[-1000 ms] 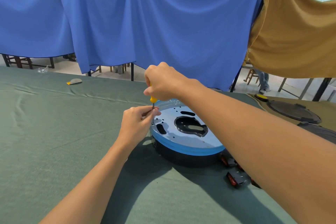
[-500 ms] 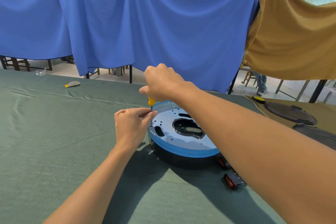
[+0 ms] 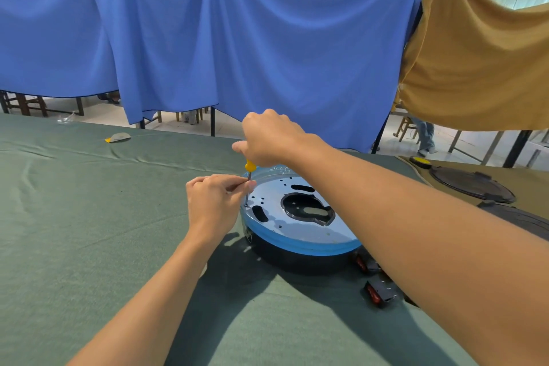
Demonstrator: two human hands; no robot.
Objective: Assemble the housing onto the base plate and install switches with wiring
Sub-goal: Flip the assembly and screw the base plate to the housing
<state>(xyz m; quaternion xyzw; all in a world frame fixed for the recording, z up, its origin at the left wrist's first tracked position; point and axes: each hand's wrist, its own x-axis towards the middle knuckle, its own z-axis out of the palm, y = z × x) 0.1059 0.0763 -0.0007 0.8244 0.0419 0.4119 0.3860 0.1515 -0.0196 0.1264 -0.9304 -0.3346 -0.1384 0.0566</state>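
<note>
A round base plate [image 3: 294, 223] with blue film and several cut-outs lies on top of a black housing [image 3: 297, 257] at the table's middle. My right hand [image 3: 269, 140] grips the yellow handle of a screwdriver [image 3: 249, 178] held upright, its tip at a hole near the plate's left edge. My left hand [image 3: 215, 199] pinches the screwdriver's metal shaft just above the plate. Two black switches with red rockers [image 3: 378, 293] lie on the cloth to the right of the housing, partly behind my right forearm.
Green cloth [image 3: 89, 232] covers the table. A small grey and yellow object [image 3: 118, 137] lies at the far left. Dark round parts [image 3: 472, 184] and a yellow-topped puck [image 3: 420, 162] rest on an olive cloth at the right. Blue and tan sheets hang behind.
Both hands stay on the screwdriver at the plate's left edge. My right hand has shifted slightly round the handle; the view has drifted a little.
</note>
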